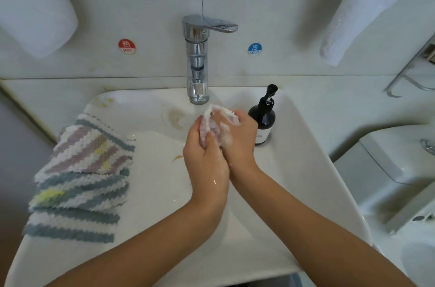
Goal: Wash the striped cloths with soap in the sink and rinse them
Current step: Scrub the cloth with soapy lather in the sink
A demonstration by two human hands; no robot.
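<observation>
Both hands meet over the white sink [294, 169], just below the chrome faucet [197, 61]. A wadded, sudsy striped cloth [211, 122] is squeezed between them. My left hand [204, 159] grips its lower left side; my right hand [240, 138] wraps its upper right side. White foam covers the cloth and my fingers. A stack of several striped cloths [80, 178], purple, blue-grey and white with yellow patches, lies on the sink's left rim. A dark soap pump bottle [264, 117] stands on the rim right of the faucet, just beside my right hand.
White towels hang at the upper left [33, 9] and upper right [367, 11]. Hot and cold stickers flank the faucet on the wall. A toilet tank [397, 157] stands to the right. Brownish stains mark the basin near the faucet.
</observation>
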